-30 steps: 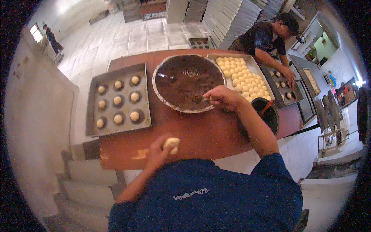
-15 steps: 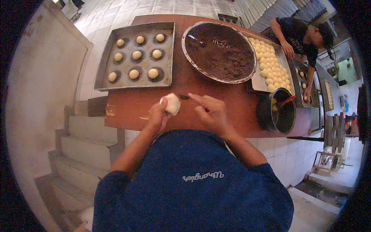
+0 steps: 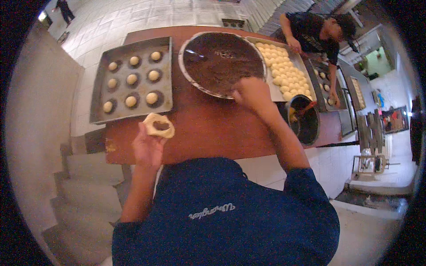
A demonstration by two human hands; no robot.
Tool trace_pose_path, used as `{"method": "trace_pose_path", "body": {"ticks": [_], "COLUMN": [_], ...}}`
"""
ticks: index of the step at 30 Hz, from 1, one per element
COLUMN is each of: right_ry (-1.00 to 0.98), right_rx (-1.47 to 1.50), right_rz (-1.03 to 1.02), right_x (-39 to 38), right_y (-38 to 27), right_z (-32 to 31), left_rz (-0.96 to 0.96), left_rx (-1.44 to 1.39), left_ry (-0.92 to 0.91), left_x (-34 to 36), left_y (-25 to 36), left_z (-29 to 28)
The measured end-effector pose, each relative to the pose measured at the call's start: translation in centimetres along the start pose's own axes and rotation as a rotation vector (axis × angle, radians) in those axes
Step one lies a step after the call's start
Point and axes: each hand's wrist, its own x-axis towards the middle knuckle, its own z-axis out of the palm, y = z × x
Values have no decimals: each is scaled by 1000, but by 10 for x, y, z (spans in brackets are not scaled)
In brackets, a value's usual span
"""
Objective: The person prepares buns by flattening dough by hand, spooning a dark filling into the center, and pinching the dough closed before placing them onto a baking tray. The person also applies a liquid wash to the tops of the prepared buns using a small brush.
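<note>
In my left hand [image 3: 148, 150], held up over the near left of the table, is a flattened piece of pale dough [image 3: 152, 125] with dark filling in its middle. The fingers grip it from below and the side. My right hand [image 3: 255, 95] is at the near right rim of a wide round bowl [image 3: 183, 66] of dark brown filling [image 3: 217, 68]. Its fingers are curled down, and whatever they may hold is hidden. A metal baking tray [image 3: 144, 68] with several round dough balls [image 3: 132, 79] lies beyond my left hand.
Right of the bowl stands a tray [image 3: 276, 94] packed with dough balls [image 3: 284, 66]. Nearer is a black pot [image 3: 306, 135] with a red-handled tool [image 3: 308, 107]. Another person [image 3: 310, 33] works over a dark tray [image 3: 327, 82] at far right. Steps [image 3: 91, 168] lie left of the brown table [image 3: 202, 137].
My right hand has moved away from the dough to the bowl's rim. The dough in my left hand now shows dark filling. The view has shifted.
</note>
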Motion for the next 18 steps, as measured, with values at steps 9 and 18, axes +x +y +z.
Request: {"method": "trace_pose_path", "body": {"ticks": [9, 18], "right_ry": [475, 258], "right_rx": [542, 1077], "right_rz": [-265, -733], "right_x": [10, -32], "right_y": [6, -82], "right_z": [14, 43], "left_rz": [14, -23], "left_rx": [-293, 309], "left_ry": [-4, 16], "left_x": [-20, -35], "left_y": [-26, -49], "left_z": [-4, 41]}}
